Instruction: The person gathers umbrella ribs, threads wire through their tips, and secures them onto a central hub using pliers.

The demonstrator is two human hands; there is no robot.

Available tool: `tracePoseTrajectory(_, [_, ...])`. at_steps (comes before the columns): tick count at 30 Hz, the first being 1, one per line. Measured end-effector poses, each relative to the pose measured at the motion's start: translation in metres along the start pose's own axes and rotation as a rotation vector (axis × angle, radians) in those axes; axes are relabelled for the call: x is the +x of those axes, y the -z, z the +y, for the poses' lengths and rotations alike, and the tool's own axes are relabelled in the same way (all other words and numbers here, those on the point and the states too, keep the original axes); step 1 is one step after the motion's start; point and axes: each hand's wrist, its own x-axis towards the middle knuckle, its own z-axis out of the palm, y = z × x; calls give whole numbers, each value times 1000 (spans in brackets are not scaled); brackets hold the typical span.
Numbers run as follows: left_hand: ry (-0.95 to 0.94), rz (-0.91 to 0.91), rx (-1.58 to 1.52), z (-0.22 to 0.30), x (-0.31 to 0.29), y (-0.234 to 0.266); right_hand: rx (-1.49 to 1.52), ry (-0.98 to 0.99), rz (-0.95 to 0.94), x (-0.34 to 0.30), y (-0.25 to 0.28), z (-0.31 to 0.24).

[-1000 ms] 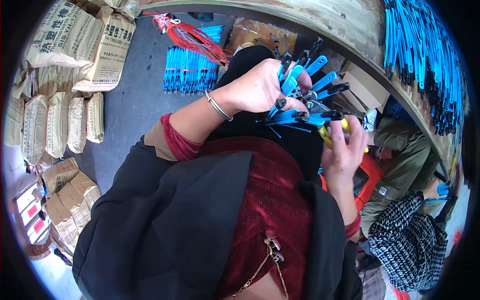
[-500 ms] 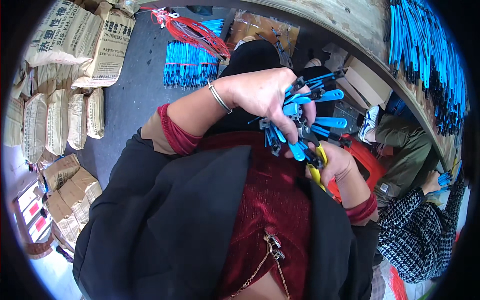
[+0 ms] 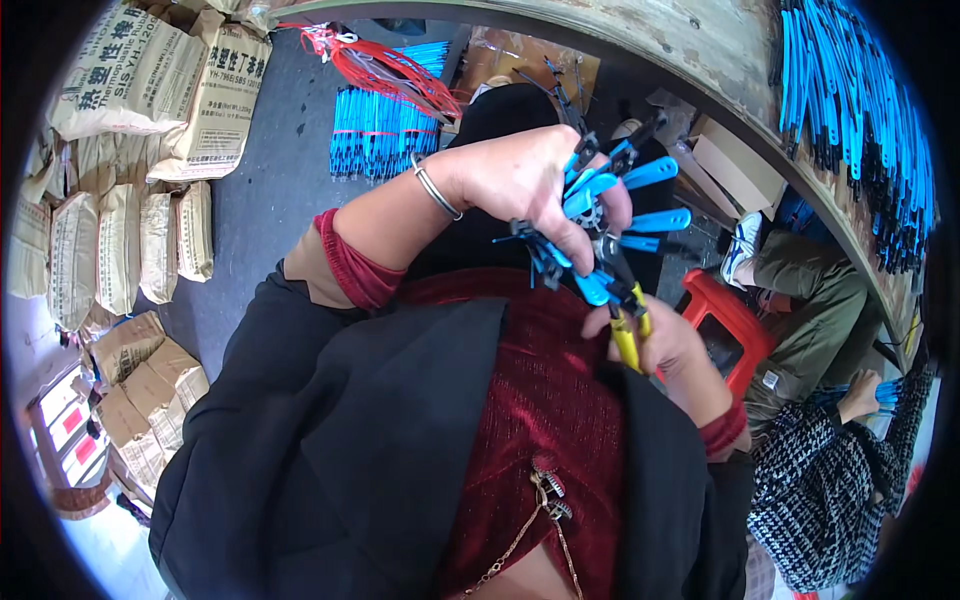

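Note:
My left hand (image 3: 515, 185), fingers curled, grips a round cluster of molded blue plastic strips (image 3: 655, 172) with black tips in front of my lap. The strips fan out on several sides from the cluster's middle. In my right hand (image 3: 672, 340), wrapped round yellow grips, is a pair of cutting pliers (image 3: 626, 345). Its metal jaws reach into the cluster near my left fingertips. Whether the jaws are closed on a strip I cannot tell.
Piled blue strips (image 3: 855, 130) hang over the bench edge (image 3: 680, 50) at right. Tied blue bundles (image 3: 385, 135) and red cords (image 3: 385, 75) lie ahead. Paper sacks (image 3: 125, 235) line the left. A red stool (image 3: 745, 310) and a co-worker's sleeve (image 3: 830, 490) are at right.
The blue cluster has turned slightly in my left hand. The pliers' jaws now show at its middle, and my right hand has shifted a little left and down.

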Motion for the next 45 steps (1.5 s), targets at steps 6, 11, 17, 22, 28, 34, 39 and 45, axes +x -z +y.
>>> tracePoseTrajectory(6, [-115,281,70,-11,-4,3,-716,119,374,1,-15,-60])
tracePoseTrajectory(11, [-62,203,129,-9,-4,1,-750,-51,501,-10,-16,-62])
tracePoseTrajectory(17, [-104,38,-34,-7,-1,5,51,-56,1,-2,-5,-22])
tracePoseTrajectory(22, [-81,300,136,-6,-4,-3,-1280,349,549,-8,-8,-61])
tracePoseTrajectory(28, [-63,150,116,-4,-3,0,-93,-331,193,-7,3,-54])
tracePoseTrajectory(34, [-257,232,114,-14,2,1,-96,-58,-14,-1,8,-32])
tracePoseTrajectory(39, [-159,313,97,-9,0,-7,-1034,206,535,-11,-19,-52])
tracePoseTrajectory(45, [-53,252,106,-3,-1,-8,-1281,237,714,-9,-32,-56])
